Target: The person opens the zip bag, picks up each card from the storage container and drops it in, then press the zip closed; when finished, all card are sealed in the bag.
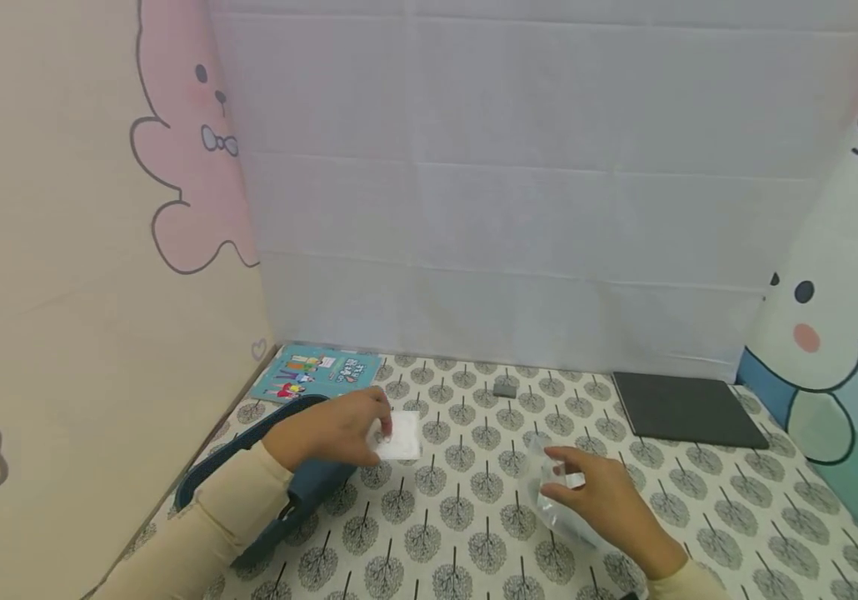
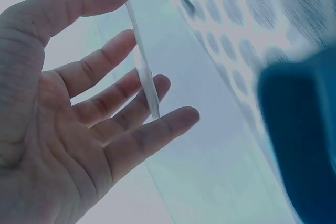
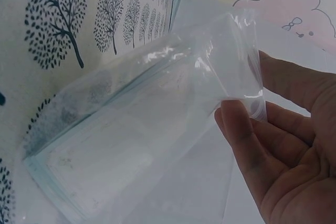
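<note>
My left hand [image 1: 342,427] pinches a thin white square packet [image 1: 405,437] above the patterned tabletop. The left wrist view has this packet edge-on as a narrow white strip [image 2: 143,72], between the thumb and the fingertips. On the right, my right hand [image 1: 603,493] grips the mouth of a clear plastic bag [image 1: 537,479] between thumb and fingers. Seen from the right wrist, the bag slants down from the fingers, with flat white packets [image 3: 121,156] with pale-teal edges inside it. Under the left forearm sits a dark blue case [image 1: 327,485], partly hidden by the arm.
A teal illustrated book [image 1: 316,373] lies at the back left corner. Near the back middle is a small grey block [image 1: 505,390]. A dark flat board [image 1: 687,410] lies at back right. Fabric walls [image 1: 511,208] enclose the back and sides.
</note>
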Action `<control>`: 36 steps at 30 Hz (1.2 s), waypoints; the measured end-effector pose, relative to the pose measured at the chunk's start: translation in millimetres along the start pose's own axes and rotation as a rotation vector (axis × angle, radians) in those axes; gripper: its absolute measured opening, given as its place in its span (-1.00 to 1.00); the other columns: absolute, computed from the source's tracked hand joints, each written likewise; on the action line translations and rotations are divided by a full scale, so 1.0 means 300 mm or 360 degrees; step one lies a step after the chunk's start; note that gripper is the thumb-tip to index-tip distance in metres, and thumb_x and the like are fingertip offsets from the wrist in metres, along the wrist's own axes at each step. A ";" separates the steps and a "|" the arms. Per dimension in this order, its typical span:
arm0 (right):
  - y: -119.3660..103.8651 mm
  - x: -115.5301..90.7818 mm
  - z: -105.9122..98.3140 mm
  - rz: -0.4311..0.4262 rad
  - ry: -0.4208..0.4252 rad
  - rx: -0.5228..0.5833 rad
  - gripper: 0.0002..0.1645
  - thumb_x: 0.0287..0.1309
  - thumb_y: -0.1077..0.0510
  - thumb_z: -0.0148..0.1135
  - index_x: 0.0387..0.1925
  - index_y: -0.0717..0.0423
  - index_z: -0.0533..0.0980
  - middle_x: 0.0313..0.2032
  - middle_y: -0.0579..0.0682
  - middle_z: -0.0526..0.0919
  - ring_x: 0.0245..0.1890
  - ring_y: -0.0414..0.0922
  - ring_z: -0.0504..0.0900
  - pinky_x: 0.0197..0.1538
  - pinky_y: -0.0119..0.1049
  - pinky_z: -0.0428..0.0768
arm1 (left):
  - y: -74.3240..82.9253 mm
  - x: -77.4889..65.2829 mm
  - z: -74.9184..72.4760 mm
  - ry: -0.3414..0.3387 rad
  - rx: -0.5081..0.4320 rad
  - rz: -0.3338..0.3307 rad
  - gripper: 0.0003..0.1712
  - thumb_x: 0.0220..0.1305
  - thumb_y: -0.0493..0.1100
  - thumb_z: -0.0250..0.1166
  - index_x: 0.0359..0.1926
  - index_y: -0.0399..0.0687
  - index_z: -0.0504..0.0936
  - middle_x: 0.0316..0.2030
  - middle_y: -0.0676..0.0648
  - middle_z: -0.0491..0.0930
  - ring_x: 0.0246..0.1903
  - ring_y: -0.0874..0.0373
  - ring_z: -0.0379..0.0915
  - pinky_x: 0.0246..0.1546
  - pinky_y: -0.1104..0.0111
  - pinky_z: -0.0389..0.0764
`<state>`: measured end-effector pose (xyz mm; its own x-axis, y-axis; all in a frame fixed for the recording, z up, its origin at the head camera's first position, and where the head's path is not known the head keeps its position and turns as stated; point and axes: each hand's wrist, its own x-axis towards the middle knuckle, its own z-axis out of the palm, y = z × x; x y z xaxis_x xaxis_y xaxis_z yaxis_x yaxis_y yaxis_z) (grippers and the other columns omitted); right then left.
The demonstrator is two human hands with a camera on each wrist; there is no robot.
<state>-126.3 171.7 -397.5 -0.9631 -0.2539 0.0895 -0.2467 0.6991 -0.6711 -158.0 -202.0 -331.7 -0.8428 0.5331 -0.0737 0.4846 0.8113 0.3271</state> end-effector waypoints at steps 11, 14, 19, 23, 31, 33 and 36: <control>0.003 0.006 -0.003 -0.0006 -0.0008 -0.0010 -0.34 0.02 0.03 0.54 0.18 0.13 0.58 -0.04 0.13 0.70 -0.30 -0.03 0.72 -0.24 -0.10 0.70 | 0.249 0.172 0.093 -0.0189 0.0141 0.0257 -0.70 0.05 -0.04 0.55 -0.15 0.09 0.76 0.22 0.05 0.44 -0.05 0.27 0.51 -0.09 0.49 0.53; -0.002 0.009 -0.005 -0.0029 0.0008 -0.0024 -0.37 0.02 0.06 0.54 0.16 0.11 0.60 -0.06 0.11 0.71 -0.31 -0.04 0.72 -0.25 -0.14 0.70 | 0.286 0.199 0.120 -0.0189 0.0187 0.0289 -0.67 0.03 -0.02 0.55 -0.14 0.09 0.77 0.22 0.07 0.45 -0.04 0.29 0.51 -0.08 0.52 0.51; -0.004 0.007 -0.003 -0.0036 0.0026 -0.0005 -0.39 0.02 0.07 0.55 0.14 0.11 0.61 -0.05 0.10 0.70 -0.27 -0.03 0.72 -0.25 -0.18 0.69 | 0.335 0.227 0.152 -0.0178 0.0283 0.0329 -0.65 0.03 0.03 0.54 -0.11 0.16 0.78 0.20 0.13 0.47 -0.08 0.32 0.49 -0.22 0.54 0.52; 0.000 0.000 0.000 -0.0006 0.0036 0.0005 -0.37 0.01 0.08 0.55 0.15 0.13 0.60 -0.03 0.11 0.70 -0.27 -0.04 0.72 -0.26 -0.22 0.69 | 0.363 0.250 0.174 -0.0166 0.0358 0.0370 -0.63 0.06 0.07 0.52 -0.07 0.17 0.78 0.19 0.10 0.50 -0.08 0.30 0.52 -0.25 0.53 0.53; -0.010 0.003 0.003 -0.0013 0.0053 -0.0034 -0.38 -0.01 0.07 0.56 0.14 0.10 0.61 -0.11 0.08 0.72 -0.36 -0.10 0.71 -0.28 -0.22 0.68 | 0.387 0.286 0.221 -0.0114 0.0466 0.0434 -0.63 0.05 0.10 0.52 -0.09 0.19 0.77 0.16 0.09 0.56 0.02 0.25 0.52 -0.08 0.50 0.54; -0.013 0.004 0.002 -0.0020 0.0049 -0.0030 -0.38 0.00 0.07 0.56 0.14 0.10 0.61 -0.09 0.09 0.71 -0.35 -0.08 0.72 -0.27 -0.20 0.69 | 0.391 0.292 0.231 -0.0099 0.0470 0.0421 -0.61 0.05 0.12 0.53 -0.08 0.20 0.76 0.17 0.09 0.55 0.04 0.23 0.52 -0.03 0.47 0.54; -0.013 0.005 0.003 -0.0028 0.0050 -0.0016 -0.38 0.00 0.08 0.56 0.14 0.11 0.61 -0.07 0.11 0.71 -0.32 -0.04 0.73 -0.26 -0.18 0.70 | 0.396 0.294 0.242 -0.0099 0.0436 0.0388 -0.56 0.05 0.15 0.54 -0.03 0.22 0.74 0.23 0.10 0.51 0.11 0.17 0.50 0.01 0.42 0.55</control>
<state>-126.9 168.2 -395.4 -0.9614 -0.2453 0.1244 -0.2646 0.7016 -0.6616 -157.7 -41.2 -367.6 -0.6830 0.7255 -0.0843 0.7213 0.6882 0.0787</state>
